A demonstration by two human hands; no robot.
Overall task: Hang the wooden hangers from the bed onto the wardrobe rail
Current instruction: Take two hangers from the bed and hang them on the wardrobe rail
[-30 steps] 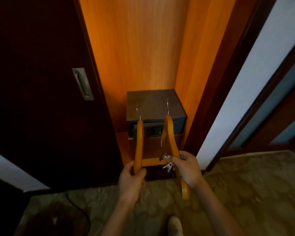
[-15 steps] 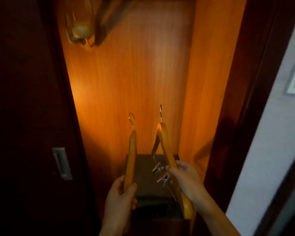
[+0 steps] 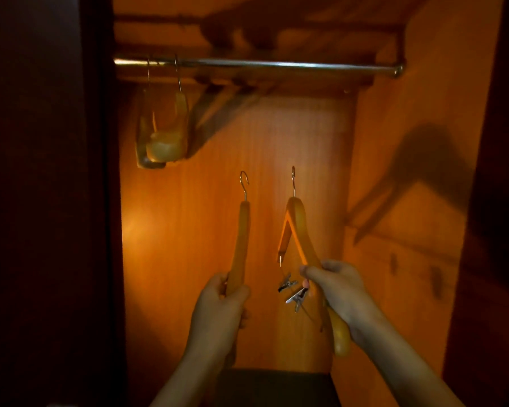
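No text, label, brand, number or sign can be read in this view. The rail, the two hangers already hung on it, the two hangers held below and the wardrobe panels are shown without any legible marking, and the lighting is dim.
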